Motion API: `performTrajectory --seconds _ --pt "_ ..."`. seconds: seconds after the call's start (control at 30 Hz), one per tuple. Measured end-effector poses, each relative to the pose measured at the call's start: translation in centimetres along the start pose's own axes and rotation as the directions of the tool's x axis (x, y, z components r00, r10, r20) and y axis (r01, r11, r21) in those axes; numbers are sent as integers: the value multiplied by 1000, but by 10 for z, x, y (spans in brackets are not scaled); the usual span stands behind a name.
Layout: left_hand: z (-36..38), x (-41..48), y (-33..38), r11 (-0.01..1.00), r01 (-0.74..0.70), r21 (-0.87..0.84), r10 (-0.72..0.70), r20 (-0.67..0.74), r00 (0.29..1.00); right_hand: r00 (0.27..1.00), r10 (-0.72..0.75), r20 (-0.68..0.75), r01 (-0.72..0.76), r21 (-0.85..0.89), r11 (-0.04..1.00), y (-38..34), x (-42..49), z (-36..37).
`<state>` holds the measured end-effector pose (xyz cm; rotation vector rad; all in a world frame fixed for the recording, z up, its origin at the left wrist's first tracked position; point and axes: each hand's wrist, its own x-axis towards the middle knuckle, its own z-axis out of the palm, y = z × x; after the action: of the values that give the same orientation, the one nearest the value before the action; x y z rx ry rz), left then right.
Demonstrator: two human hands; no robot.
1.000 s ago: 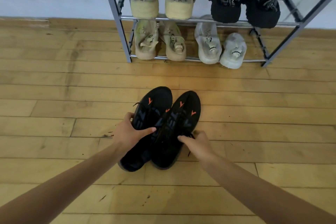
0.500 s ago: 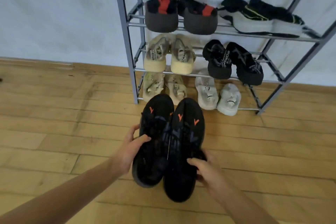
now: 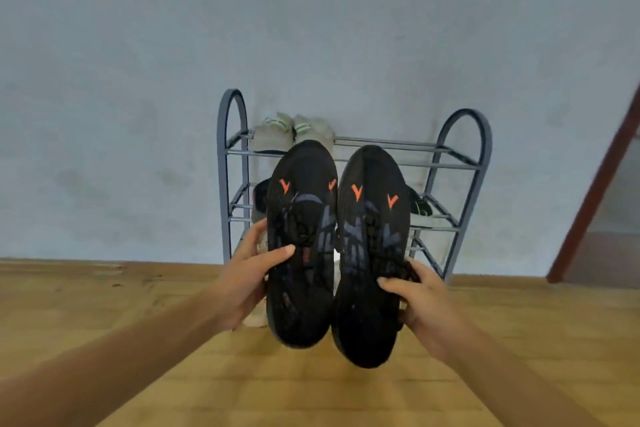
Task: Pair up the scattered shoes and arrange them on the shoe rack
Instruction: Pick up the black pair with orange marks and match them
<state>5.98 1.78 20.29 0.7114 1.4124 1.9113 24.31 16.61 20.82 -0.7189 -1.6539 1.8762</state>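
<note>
Black shoes (image 3: 334,246) grasped, one per hand grip, aloft, blocking shoe rack (image 3: 464,163); pale pair (image 3: 294,130) on top shelf.

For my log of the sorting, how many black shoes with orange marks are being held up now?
2. One black shoe is in the left hand; the other black shoe is in the right hand. Both block much of the shoe rack, so more may be hidden.

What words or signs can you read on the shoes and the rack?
No words can be read anywhere.
Left black shoe, in the left hand: two orange arrow-like marks, plus grey lettering too blurred to read.
Right black shoe, in the right hand: two orange arrow-like marks; grey lettering likewise blurred.
Pale shoes on the shoe rack: green stripes only, no text visible.
</note>
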Motion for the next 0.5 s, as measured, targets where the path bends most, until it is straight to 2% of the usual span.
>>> performTrajectory --seconds 0.23,0.4,0.5 --pt "28 -10 40 998 -62 2 62 57 996 996 -85 -17 85 26 996 -30 -13 -6" --pt "59 53 73 996 -89 7 89 23 996 938 -227 -262 250 59 966 -67 26 -12" --pt "88 110 107 988 -133 79 130 36 991 910 -280 -308 308 47 950 -109 64 -25"
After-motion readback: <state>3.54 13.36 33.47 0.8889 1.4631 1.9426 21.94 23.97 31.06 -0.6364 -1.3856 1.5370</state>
